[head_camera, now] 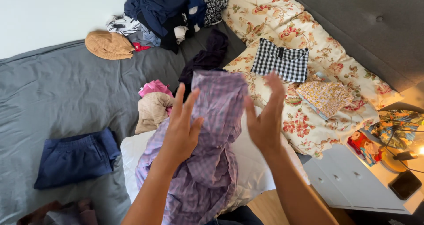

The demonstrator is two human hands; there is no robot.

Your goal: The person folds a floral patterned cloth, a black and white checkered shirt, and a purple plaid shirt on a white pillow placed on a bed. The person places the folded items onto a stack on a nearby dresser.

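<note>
A purple checked garment lies crumpled on a white cloth at the bed's near edge. My left hand hovers over its left side with fingers spread, touching or just above the fabric. Just right of the garment's upper end, my right hand is raised, palm facing left, fingers apart and holding nothing.
A folded navy garment lies on the grey sheet at left. Beige and pink clothes sit behind my left hand. A clothes pile is at the back. A floral quilt carries a black-checked top and a yellow floral piece. A white dresser stands at right.
</note>
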